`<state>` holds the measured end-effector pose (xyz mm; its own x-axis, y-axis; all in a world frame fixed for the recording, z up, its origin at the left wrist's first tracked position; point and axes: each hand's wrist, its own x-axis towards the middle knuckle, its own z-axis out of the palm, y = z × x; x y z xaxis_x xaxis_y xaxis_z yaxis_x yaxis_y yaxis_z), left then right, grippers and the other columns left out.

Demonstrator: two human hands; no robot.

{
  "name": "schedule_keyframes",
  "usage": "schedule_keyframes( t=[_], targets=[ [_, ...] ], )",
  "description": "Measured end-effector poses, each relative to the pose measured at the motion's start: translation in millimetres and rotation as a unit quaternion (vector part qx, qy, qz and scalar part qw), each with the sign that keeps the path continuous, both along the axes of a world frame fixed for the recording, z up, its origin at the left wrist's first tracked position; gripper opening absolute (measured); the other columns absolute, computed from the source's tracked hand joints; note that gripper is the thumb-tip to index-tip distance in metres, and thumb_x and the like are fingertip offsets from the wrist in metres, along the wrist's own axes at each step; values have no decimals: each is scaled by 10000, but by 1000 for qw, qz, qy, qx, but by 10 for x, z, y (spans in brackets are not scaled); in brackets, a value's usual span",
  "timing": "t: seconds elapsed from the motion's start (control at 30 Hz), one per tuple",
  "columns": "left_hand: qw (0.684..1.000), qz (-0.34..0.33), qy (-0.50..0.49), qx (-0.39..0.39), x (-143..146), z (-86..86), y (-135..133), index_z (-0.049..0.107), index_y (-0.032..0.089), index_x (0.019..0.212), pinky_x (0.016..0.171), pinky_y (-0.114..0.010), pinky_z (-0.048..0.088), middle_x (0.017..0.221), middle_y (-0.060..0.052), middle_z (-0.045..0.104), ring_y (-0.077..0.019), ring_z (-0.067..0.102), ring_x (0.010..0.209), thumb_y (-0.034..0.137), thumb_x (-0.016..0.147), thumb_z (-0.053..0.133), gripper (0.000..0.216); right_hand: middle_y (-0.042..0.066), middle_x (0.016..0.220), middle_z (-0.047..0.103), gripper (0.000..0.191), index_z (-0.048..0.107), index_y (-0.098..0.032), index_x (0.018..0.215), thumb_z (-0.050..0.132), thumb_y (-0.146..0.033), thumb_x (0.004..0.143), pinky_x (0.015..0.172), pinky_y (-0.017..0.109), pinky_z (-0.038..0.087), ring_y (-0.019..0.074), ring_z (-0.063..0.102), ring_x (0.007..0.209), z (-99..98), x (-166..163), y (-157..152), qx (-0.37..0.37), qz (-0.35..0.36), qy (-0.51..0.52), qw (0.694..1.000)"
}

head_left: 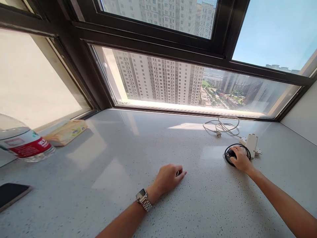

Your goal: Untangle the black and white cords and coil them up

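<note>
On the right side of the speckled white countertop (158,148), my right hand (240,158) is closed over a coiled black power cable (226,157), its dark plug end (231,153) under my fingertips. Just beyond that hand stands a white power strip or adapter block (252,145), partly hidden at its base. My left hand (169,177) rests on the counter near the middle, fingers curled in and thumb pointing right, with nothing visible in it. A metal-banded watch (143,199) is on the left wrist.
A white cord with a plug (224,127) lies looped by the window (160,79). At the left are a large clear bottle with a red label (29,145), a yellowish tissue pack (68,132) and a dark phone (13,195). A white wall (300,109) borders the right.
</note>
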<state>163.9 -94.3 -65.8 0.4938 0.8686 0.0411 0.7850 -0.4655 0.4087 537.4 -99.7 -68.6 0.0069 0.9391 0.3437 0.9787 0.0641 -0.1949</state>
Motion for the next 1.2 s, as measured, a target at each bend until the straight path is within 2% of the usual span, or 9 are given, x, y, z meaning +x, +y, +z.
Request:
schedule_keyframes(
  t=[0.13,0.3,0.4,0.53,0.67,0.8,0.97,1.07,1.2],
  targets=[
    [1000,-3,6,-11,7,11,-5,591,155,664,539,-258,254,595,-47,597,-128,465,550,458,865,398,412,148,1007,617,298,609,-184,925,524,-443,804,781,408,474,303,569,952,72,-6,-200,41,39,-41,998],
    [1000,-6,-4,-6,5,19,-5,559,152,628,529,-254,253,545,-32,535,-117,425,520,465,868,384,431,111,876,703,290,666,-212,964,493,-413,848,658,350,483,265,639,794,210,-34,-332,-123,86,-65,986],
    [1000,-8,-9,-9,-1,14,-4,543,152,622,527,-248,261,537,-25,518,-114,416,515,472,869,377,437,102,892,711,276,657,-211,1017,466,-274,829,597,300,466,241,655,760,238,-85,-320,-157,118,-65,978],
    [1000,-1,-1,-9,0,17,-6,552,157,633,535,-250,249,556,-25,534,-117,422,533,448,862,399,402,95,883,707,253,632,-197,1003,481,-253,807,550,277,429,219,645,668,224,-108,-276,-141,141,-99,975],
    [1000,6,15,-15,6,30,-8,572,164,654,552,-251,246,584,-33,552,-128,437,554,445,871,398,395,154,1089,678,382,561,-182,1194,472,-324,850,530,281,431,232,662,681,187,-55,-241,-99,123,-97,983],
    [1000,9,13,-23,12,28,-5,593,168,671,563,-254,252,604,-39,565,-140,449,568,452,868,413,390,147,1076,694,484,458,-219,1359,435,-317,886,513,271,422,241,671,692,202,-61,-226,-97,99,-92,986],
    [999,8,25,-20,19,29,-7,603,174,688,563,-253,244,614,-38,581,-145,468,581,454,879,404,394,129,972,704,437,630,-217,1155,316,-448,959,514,272,413,238,667,706,281,-149,-217,-115,81,-97,985],
    [999,8,24,-21,20,28,-12,597,173,683,563,-252,243,619,-36,591,-143,473,583,450,878,413,386,121,966,675,410,644,-198,1109,438,-493,911,509,271,415,226,654,681,306,-166,-212,-128,92,-127,979],
    [1000,7,17,-17,15,19,-9,586,168,675,556,-251,243,618,-37,588,-140,466,578,451,878,412,389,148,1114,616,348,611,-181,1161,568,-312,842,545,271,459,232,658,775,347,-173,-234,-144,95,-176,969]
  ],
)
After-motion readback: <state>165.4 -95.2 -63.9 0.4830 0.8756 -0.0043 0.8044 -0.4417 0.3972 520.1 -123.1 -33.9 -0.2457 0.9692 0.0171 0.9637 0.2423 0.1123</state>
